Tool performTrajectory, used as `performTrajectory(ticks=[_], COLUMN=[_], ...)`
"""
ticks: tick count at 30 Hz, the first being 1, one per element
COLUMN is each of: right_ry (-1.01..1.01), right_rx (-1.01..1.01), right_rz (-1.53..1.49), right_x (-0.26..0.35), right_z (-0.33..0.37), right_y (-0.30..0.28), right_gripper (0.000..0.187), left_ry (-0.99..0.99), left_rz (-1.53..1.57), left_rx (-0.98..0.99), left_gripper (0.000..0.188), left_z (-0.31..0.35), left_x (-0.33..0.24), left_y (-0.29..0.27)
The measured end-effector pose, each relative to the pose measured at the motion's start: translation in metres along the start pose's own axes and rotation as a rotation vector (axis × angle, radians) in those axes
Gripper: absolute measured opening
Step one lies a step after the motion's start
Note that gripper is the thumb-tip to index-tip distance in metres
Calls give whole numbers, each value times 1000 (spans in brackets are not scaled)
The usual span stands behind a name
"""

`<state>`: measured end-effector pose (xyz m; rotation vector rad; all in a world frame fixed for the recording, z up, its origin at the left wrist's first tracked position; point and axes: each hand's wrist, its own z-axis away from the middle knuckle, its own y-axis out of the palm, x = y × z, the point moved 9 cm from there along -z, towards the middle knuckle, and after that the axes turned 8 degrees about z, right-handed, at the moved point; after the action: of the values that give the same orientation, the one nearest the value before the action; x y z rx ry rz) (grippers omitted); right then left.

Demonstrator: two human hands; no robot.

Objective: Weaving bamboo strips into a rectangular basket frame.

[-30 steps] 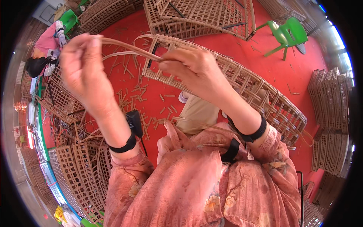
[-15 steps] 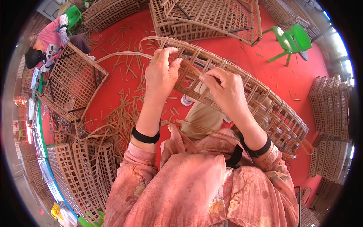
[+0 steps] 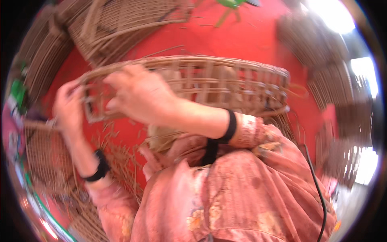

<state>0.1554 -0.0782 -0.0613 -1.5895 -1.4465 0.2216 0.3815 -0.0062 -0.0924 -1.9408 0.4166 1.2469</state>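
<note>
"Where's the frame?"

"At twelve o'clock from the middle of the view, a long woven one. It runs from between nine and ten round to between two and three, where a thin strand loops off its end."

"And the left hand?"

"At nine o'clock, fingertips bent at the frame's near-left corner. It's blurred, so I can't tell whether that grip is pinching anything."

"The right hand?"

"Ten o'clock, reaching across in front of the frame's left part. Its grip is spread: thumb and fingers curved, with a gap between them. I can't tell if the fingertips touch the weave."

"Anything on the wrists?"

"A black band on each: the left band at eight, the right band near three."

"What lies around?"

"Red floor, with scraps strewn at eight. A lattice panel stands between eight and nine. Larger woven pieces sit at eleven, part of a green chair just past twelve, and blurred stacks between two and three. A black cable hangs at four, beside the pink sleeve."
</note>
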Motion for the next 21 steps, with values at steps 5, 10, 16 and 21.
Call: performTrajectory(ticks=[5,10,16,21], right_ry=[-52,-22,-31,-45], right_rx=[71,74,95,316], right_rz=[-130,-98,-56,105], right_x=[15,-3,-27,-34], right_z=[13,42,72,121], right_y=[-6,-19,-53,-71], right_gripper=[46,44,32,19], left_ry=[495,547,480,327], left_rz=[-794,-1049,-1166,-1149], left_rx=[-236,-166,-132,-255], left_gripper=[17,18,20,39], left_z=[-65,-113,-179,-178], left_x=[34,88,165,138], left_y=[-148,-198,-284,-218])
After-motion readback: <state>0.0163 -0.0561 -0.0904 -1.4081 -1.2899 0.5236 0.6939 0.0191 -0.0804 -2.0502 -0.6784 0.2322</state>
